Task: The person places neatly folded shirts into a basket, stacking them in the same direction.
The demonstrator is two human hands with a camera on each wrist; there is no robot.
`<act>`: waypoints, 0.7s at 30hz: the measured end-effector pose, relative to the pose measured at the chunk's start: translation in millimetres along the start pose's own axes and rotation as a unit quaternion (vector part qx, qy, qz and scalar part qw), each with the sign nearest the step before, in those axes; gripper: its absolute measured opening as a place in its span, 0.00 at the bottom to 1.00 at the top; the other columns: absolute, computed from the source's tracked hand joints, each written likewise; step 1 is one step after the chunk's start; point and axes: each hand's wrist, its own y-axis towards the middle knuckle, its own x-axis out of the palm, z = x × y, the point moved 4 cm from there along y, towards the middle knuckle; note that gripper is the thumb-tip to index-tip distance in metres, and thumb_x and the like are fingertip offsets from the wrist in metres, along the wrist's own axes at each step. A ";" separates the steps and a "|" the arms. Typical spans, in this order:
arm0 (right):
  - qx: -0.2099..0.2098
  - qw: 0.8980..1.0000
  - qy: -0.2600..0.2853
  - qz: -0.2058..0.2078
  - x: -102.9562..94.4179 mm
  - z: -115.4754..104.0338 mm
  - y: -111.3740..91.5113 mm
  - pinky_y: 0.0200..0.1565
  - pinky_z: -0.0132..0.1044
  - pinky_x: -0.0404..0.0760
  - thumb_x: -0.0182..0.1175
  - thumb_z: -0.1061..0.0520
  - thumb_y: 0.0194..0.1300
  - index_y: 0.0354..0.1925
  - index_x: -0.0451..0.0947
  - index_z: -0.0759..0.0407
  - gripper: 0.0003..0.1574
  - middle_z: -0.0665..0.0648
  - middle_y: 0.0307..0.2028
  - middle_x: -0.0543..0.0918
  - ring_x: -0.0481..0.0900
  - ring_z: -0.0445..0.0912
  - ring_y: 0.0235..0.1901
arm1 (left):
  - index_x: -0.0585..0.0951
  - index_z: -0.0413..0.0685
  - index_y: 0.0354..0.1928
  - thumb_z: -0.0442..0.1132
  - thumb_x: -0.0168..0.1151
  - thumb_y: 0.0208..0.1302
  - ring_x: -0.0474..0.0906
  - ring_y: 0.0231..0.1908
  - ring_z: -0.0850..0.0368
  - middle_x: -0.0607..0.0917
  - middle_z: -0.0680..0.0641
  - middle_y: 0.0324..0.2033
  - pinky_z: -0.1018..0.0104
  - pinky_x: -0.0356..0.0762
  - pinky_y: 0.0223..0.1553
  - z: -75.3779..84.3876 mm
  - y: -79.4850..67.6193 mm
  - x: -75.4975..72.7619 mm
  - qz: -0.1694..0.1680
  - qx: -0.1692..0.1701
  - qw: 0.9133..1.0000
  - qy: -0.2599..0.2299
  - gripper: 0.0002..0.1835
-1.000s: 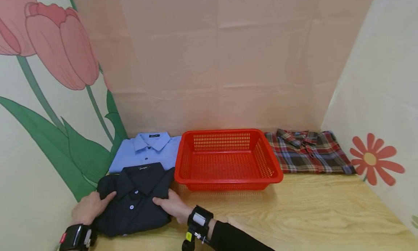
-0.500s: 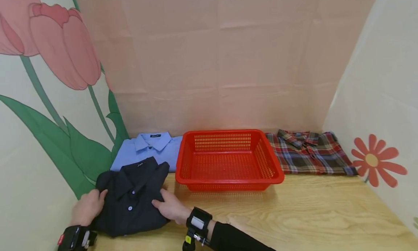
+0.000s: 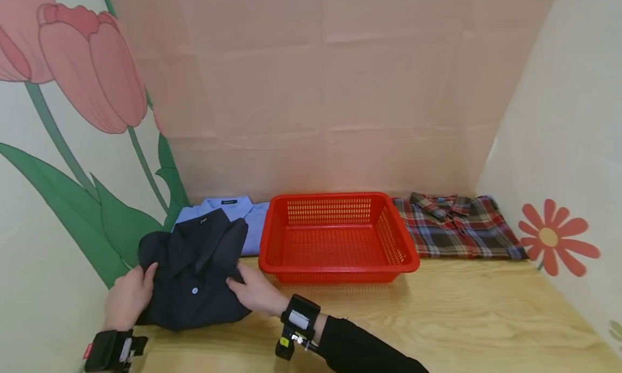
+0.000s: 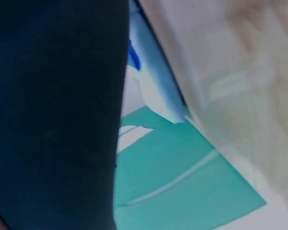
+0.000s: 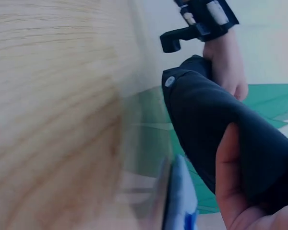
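A folded black button-up shirt [image 3: 194, 265] is held up between my two hands at the left of the head view. My left hand [image 3: 128, 297] grips its left side, thumb on the front. On its right side, my right hand [image 3: 256, 287] pinches the edge, with the thumb over the cloth and the other fingers hidden behind. The right wrist view shows the black shirt [image 5: 201, 105] raised above the wooden table [image 5: 53, 120]. Its dark cloth [image 4: 57, 115] fills the left of the left wrist view. Behind it lies a folded light blue shirt [image 3: 256, 227], partly covered from view.
A red plastic basket [image 3: 335, 276] with nothing in it stands at the middle back. To its right lies a folded plaid shirt [image 3: 461, 232]. A tulip-printed wall [image 3: 63, 211] bounds the left side, and a pinkish-brown sheet [image 3: 320, 119] closes off the back.
Both hands have lifted the black shirt, moving it up and away from the front edge. It now covers more of the blue shirt; basket and plaid shirt stay put.
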 end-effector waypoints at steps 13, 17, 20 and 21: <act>0.002 0.998 -0.043 0.054 -48.0 -14.2 -0.9 0.65 0.49 0.70 0.50 0.49 0.75 0.70 0.64 0.62 0.32 0.59 0.67 0.72 0.73 0.50 0.63 | 0.71 0.37 0.25 0.59 0.37 0.77 0.76 0.22 0.36 0.76 0.34 0.20 0.52 0.67 0.18 43.3 6.4 -10.4 0.070 0.008 0.997 -0.039 0.33; -0.017 0.997 -0.048 0.060 -64.8 -17.8 -3.9 0.61 0.45 0.74 0.49 0.48 0.76 0.66 0.70 0.56 0.27 0.55 0.63 0.77 0.77 0.47 0.57 | 0.69 0.39 0.24 0.59 0.37 0.77 0.73 0.18 0.41 0.72 0.37 0.17 0.56 0.63 0.17 59.0 9.7 -13.9 0.085 0.019 0.995 -0.048 0.32; -0.026 0.997 -0.031 0.058 -77.8 -17.9 -5.5 0.56 0.43 0.77 0.49 0.47 0.76 0.65 0.71 0.51 0.24 0.53 0.58 0.81 0.82 0.44 0.50 | 0.68 0.40 0.23 0.58 0.38 0.77 0.70 0.16 0.43 0.69 0.39 0.16 0.57 0.62 0.16 72.3 11.4 -14.5 0.101 0.025 0.993 -0.052 0.31; -0.025 0.998 -0.017 0.054 -82.1 -17.1 -6.2 0.55 0.42 0.78 0.48 0.47 0.76 0.65 0.71 0.51 0.24 0.53 0.56 0.82 0.83 0.44 0.48 | 0.68 0.40 0.22 0.58 0.38 0.77 0.69 0.16 0.44 0.69 0.40 0.16 0.57 0.62 0.16 76.8 11.7 -14.0 0.104 0.025 0.993 -0.055 0.31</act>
